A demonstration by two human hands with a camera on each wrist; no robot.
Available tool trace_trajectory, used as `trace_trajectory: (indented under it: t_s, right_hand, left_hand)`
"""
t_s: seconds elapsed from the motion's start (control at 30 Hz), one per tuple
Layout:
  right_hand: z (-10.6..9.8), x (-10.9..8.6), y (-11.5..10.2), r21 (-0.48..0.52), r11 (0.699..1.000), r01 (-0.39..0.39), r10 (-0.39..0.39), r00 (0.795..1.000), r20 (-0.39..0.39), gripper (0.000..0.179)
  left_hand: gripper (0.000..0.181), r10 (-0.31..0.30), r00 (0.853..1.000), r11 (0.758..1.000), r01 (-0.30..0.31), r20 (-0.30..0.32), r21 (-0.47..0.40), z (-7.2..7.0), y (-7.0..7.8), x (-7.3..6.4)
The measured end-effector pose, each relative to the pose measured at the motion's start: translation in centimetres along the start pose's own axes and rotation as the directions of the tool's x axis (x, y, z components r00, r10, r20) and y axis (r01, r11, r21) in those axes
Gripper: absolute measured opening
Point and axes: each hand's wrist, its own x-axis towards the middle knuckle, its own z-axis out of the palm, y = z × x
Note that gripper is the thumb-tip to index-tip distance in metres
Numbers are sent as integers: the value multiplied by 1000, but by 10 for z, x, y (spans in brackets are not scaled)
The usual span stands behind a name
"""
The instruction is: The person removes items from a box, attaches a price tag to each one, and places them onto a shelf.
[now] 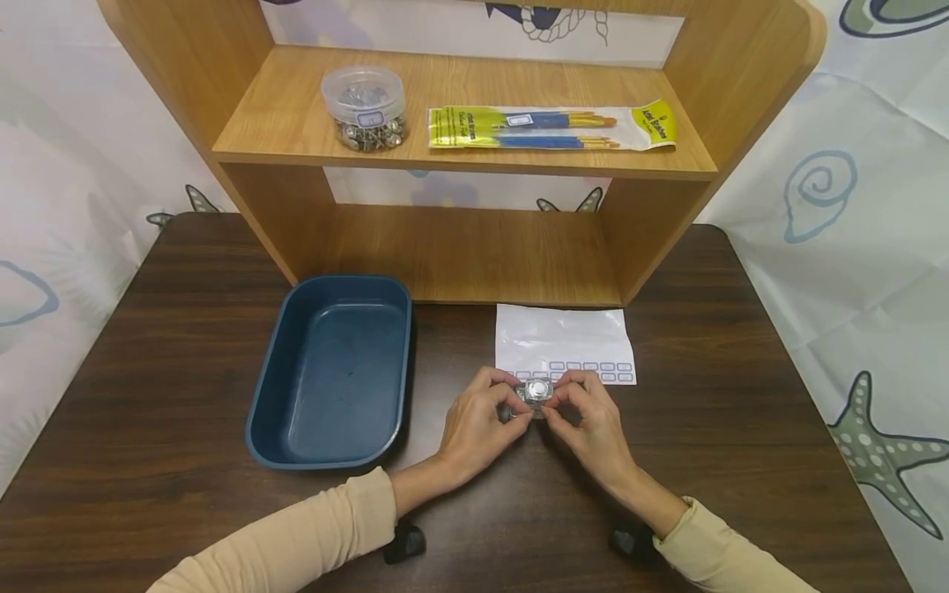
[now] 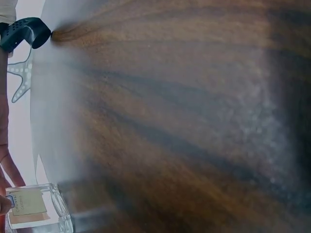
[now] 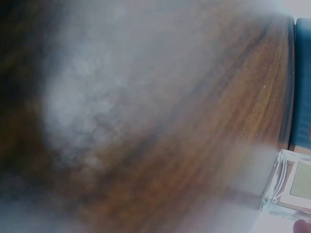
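Note:
Between both hands, in front of the label sheet, is a small clear glass perfume bottle (image 1: 539, 389) with a silvery top. The left hand (image 1: 482, 418) grips its left side, fingertips at the back and thumb at the front. From the right, the right hand (image 1: 593, 422) holds it with thumb and fingers in the same way. In the left wrist view, the bottle (image 2: 60, 208) shows thick glass walls and a pale printed label (image 2: 30, 203); a thumb lies over a small blue-edged sticker there. The right wrist view catches one glass side of the bottle (image 3: 274, 191).
A white sheet of blue-edged stickers (image 1: 563, 333) lies just beyond the hands. To the left stands a dark blue bin (image 1: 334, 371). A wooden shelf (image 1: 460, 255) at the back bears a clear jar (image 1: 365, 107) of small metal pieces and a brush pack (image 1: 552, 128).

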Motion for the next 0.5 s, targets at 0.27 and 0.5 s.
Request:
trace_trajectory:
  t_s: [0.27, 0.5]
  right_hand:
    - [-1, 1, 2, 12, 1000, -23, 23, 1000, 22, 31]
    - [-2, 2, 1, 36, 999, -10, 9, 1000, 19, 32]
  left_hand:
    - [14, 34, 999, 999, -34, -2, 12, -2, -1, 1]
    - [17, 80, 997, 996, -80, -18, 29, -3, -3, 3]
